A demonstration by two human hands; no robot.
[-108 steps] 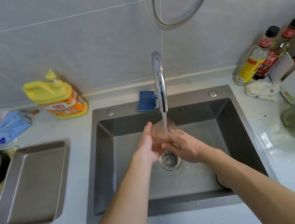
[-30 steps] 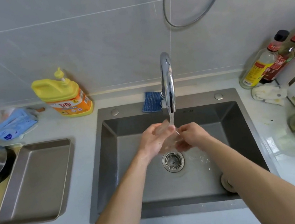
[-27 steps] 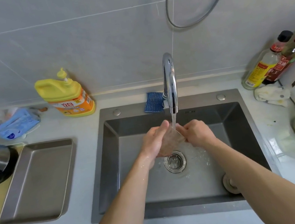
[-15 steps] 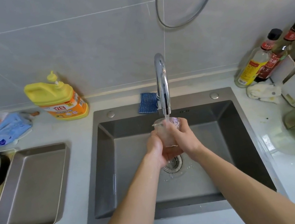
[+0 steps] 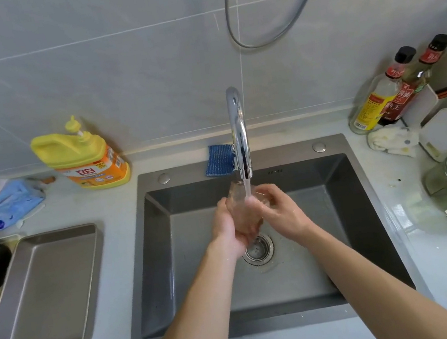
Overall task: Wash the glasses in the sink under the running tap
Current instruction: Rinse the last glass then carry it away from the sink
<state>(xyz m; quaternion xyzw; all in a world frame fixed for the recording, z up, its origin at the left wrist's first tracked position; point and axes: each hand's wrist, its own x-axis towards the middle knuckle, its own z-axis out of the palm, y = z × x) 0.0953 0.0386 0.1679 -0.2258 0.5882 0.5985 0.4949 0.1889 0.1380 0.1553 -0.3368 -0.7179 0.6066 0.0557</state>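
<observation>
Catching the stream from the tap point(image 5: 239, 131), one clear glass point(image 5: 241, 206) is held above the drain point(image 5: 257, 248) inside the sink point(image 5: 159, 269); how much water it holds cannot be told. The left hand point(image 5: 227, 232) wraps its lower part with curled fingers, and the right hand point(image 5: 282, 212) clasps its upper side. On the counter stand one yellow detergent bottle point(image 5: 84, 160), two sauce bottles point(image 5: 376, 102) and one metal tray point(image 5: 38, 289).

cam: one head-worn wide-angle, that's it | aim: forward and down, basically right over the sink point(image 5: 288, 155) | range: close, forearms point(image 5: 198, 306) cross the frame's bottom edge | far end: tiled wall point(image 5: 111, 69) behind the tap point(image 5: 238, 125) fills the top
</observation>
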